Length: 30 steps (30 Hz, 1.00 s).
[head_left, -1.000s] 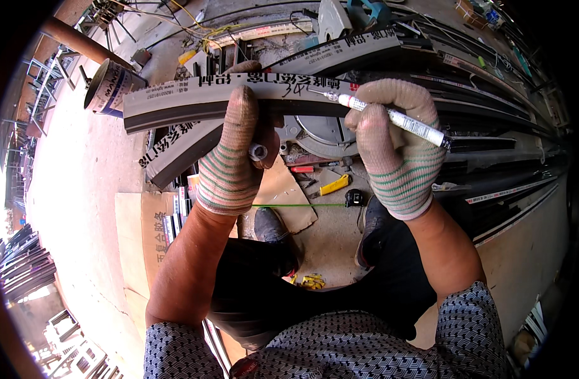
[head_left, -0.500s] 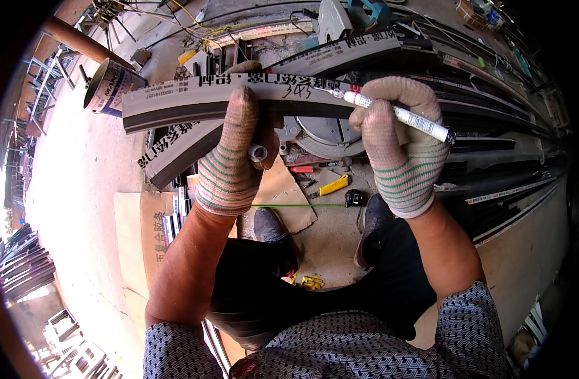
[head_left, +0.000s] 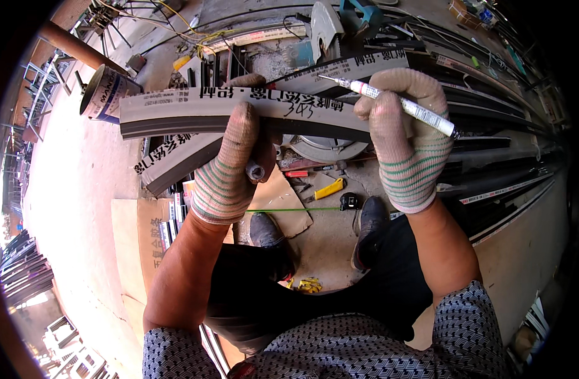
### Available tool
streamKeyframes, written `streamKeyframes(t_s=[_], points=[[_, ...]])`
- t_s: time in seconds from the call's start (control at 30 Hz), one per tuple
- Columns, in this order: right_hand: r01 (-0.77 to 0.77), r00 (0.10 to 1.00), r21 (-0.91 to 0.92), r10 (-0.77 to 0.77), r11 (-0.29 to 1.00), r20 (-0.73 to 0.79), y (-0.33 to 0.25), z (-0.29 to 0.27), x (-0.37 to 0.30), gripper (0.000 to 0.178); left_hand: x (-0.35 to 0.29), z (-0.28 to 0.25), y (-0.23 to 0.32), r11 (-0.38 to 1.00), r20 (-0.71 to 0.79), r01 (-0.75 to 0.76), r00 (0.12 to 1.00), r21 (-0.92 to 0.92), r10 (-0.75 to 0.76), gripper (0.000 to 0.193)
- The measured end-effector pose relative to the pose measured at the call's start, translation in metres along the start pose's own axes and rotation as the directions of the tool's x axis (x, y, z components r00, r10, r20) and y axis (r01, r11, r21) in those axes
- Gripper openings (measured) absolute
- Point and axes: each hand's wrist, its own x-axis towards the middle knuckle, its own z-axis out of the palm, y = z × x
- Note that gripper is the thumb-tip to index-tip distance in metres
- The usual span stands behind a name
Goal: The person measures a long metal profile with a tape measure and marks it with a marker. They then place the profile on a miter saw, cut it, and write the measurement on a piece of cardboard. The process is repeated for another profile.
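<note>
My left hand, in a striped knit glove, is closed around a grey profile bar with a dark lower side. Printed film covers the bar's face, and handwritten black figures stand toward its right end. A small hollow grey cylinder, perhaps a pen cap, pokes out of the same hand. My gloved right hand grips a white marker pen; the tip points left and shows above the bar's upper edge, apart from the figures. Another printed profile bar crosses diagonally beneath, partly hidden.
Beyond the bars stands a cutting saw, its round base partly covered. A yellow-handled knife and a tape measure lie near my shoes. A bucket stands left, cardboard nearer, and dark profiles are piled right.
My right hand has drawn the marker slightly right and away from the handwritten figures. The held bar sits a little lower in view, still in my left hand.
</note>
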Motion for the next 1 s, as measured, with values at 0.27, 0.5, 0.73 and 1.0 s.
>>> streamKeyframes(t_s=[0.27, 0.5, 0.73, 1.0], points=[[0.053, 0.998, -0.043, -0.051, 0.998, 0.026, -0.003, -0.002, 0.001, 0.025, 0.000, -0.004, -0.002, 0.998, 0.077, 0.031, 0.997, -0.047, -0.027, 0.056], [0.141, 0.986, -0.177, -0.155, 0.974, -0.067, 0.007, -0.020, 0.019, 0.028, -0.001, -0.005, 0.000, 0.990, 0.099, 0.054, 0.994, -0.130, -0.041, 0.053], [0.042, 0.999, -0.011, -0.042, 0.999, 0.015, -0.002, -0.017, 0.011, 0.019, -0.002, -0.008, -0.001, 0.982, 0.117, 0.088, 0.991, -0.165, -0.070, 0.050], [0.011, 0.995, 0.009, -0.011, 1.000, 0.096, -0.009, -0.004, 0.002, 0.021, -0.001, -0.008, -0.003, 0.986, 0.107, 0.072, 0.993, -0.152, -0.056, 0.049]])
